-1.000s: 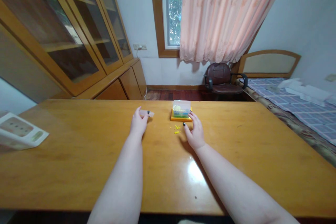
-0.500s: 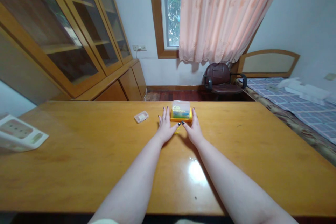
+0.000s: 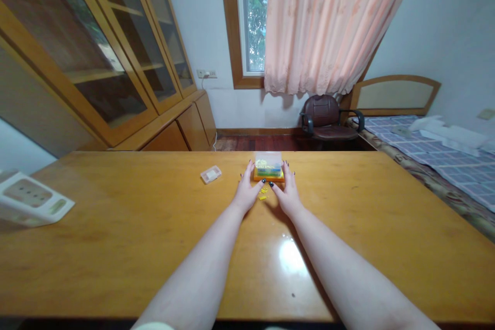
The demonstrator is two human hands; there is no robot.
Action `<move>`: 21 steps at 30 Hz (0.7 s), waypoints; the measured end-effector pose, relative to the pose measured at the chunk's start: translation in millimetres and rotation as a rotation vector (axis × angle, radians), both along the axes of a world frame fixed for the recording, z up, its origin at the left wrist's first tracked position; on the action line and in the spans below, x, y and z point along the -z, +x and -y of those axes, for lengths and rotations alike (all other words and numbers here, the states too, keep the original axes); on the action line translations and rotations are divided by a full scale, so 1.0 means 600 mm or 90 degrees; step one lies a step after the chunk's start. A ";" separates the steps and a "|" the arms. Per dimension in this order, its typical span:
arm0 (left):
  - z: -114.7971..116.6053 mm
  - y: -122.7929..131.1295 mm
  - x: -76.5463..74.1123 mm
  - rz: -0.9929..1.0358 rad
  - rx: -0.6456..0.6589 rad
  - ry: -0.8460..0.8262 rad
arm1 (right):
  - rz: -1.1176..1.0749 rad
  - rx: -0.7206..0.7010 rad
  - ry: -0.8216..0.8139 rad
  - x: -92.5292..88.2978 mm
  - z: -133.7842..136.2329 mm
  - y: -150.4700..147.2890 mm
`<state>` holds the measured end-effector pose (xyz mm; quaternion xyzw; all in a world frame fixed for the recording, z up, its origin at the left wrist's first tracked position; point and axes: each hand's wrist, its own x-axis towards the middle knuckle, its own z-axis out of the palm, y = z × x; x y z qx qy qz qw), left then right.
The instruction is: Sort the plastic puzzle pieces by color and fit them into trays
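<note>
A small orange-yellow tray-like box lies near the table's far edge, with a see-through plastic part at its back and green and blue colours inside. Its exact kind is unclear. My left hand is at its left side and my right hand at its right, fingers stretched out and apart. Fingertips lie beside or against the box; firm contact cannot be made out. Both thumbs point inward at the front, almost meeting. Several small yellow pieces lie on the wood just in front of the box, between my hands.
A small clear plastic case lies left of my left hand. At the table's left edge stands a white box with a window. Beyond the wooden table are a glass-door cabinet, an office chair and a bed.
My left fingers have come in closer to the box's left side. The yellow pieces in front, mostly covered before, now show more between my hands. My view has shifted slightly.
</note>
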<state>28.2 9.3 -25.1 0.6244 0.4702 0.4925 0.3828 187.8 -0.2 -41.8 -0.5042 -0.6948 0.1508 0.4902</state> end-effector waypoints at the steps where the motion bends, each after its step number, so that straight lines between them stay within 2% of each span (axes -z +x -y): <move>1: -0.001 0.000 0.000 0.030 -0.012 0.001 | 0.019 -0.003 0.007 -0.004 0.003 -0.001; 4: -0.003 -0.001 0.000 0.123 -0.060 -0.011 | 0.085 -0.037 0.025 -0.016 0.014 -0.006; 7: -0.003 -0.002 0.002 0.136 -0.126 -0.005 | 0.138 -0.070 0.043 -0.024 0.023 -0.011; 12: 0.005 -0.004 0.002 0.149 -0.215 0.171 | 0.187 -0.096 0.094 -0.029 0.037 -0.017; 17: 0.016 -0.011 -0.021 0.230 -0.224 0.292 | 0.255 -0.135 0.143 -0.035 0.055 -0.026; 19: 0.015 -0.017 -0.028 0.271 -0.217 0.304 | 0.295 -0.160 0.148 -0.036 0.062 -0.031; 21: 0.011 -0.021 -0.029 0.340 -0.189 0.269 | 0.336 -0.181 0.150 -0.037 0.067 -0.035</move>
